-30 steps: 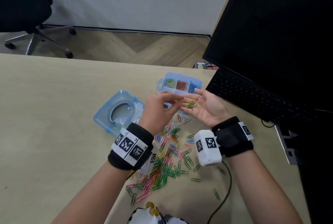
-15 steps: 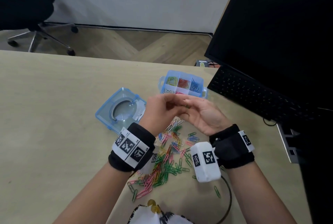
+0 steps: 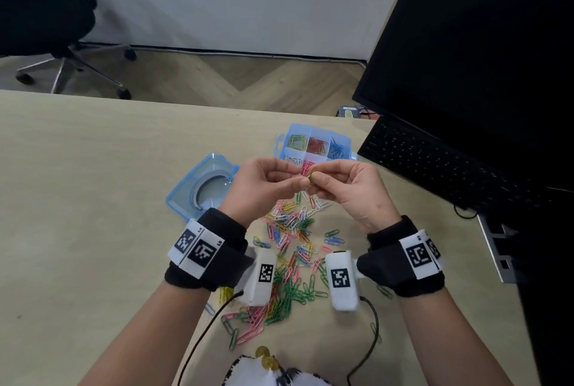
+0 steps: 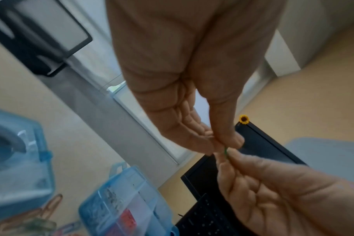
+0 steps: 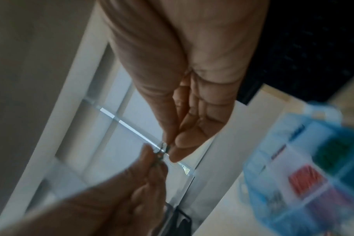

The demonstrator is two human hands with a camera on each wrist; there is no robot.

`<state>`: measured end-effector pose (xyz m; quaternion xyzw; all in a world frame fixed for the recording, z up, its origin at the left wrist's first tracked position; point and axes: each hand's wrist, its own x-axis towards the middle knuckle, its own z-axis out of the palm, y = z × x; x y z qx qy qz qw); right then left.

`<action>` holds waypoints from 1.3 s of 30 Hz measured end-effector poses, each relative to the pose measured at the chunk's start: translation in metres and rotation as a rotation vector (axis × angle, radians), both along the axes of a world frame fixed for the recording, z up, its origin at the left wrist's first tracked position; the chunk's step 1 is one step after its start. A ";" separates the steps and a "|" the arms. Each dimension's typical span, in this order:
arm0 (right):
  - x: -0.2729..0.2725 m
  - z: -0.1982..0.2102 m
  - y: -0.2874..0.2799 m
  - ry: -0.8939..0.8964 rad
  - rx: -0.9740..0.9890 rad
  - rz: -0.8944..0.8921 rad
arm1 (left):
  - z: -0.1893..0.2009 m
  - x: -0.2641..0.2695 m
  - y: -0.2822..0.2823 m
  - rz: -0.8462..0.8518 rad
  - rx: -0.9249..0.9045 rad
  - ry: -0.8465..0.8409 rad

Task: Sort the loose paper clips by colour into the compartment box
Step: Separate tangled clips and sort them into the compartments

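Above the compartment box (image 3: 315, 149): left hand (image 3: 264, 190) and right hand (image 3: 351, 191), fingers pinching apparently linked paper clips (image 3: 310, 175); advise gentle untwisting over tabletop (image 3: 93, 199) before binning.

Free room vs obstacles, desk w/ clips & box

Both hands, left hand (image 3: 264, 187) & right hand (image 3: 351, 190), meet fingertip to fingertip just near of the compartment box (image 3: 315, 149), so the near approach to it is blocked; its far side & left side are bare desk (image 3: 93, 199). Keyboard (image 3: 450, 168) & monitor (image 3: 484, 59) wall off the right, the keyboard's corner just beside the box. Open lid (image 3: 202, 187) lies left of the hands, close to the left wrist. The loose clip pile (image 3: 292, 249) spreads between the forearms, w/ wrist cams & cables over its near part. Wide open desk to the far left.
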<state>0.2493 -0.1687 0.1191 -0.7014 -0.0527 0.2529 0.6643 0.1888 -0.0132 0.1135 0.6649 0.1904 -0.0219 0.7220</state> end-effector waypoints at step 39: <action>0.119 -0.056 -0.006 -0.181 -0.806 0.134 | -0.046 0.001 0.034 0.083 -0.365 0.264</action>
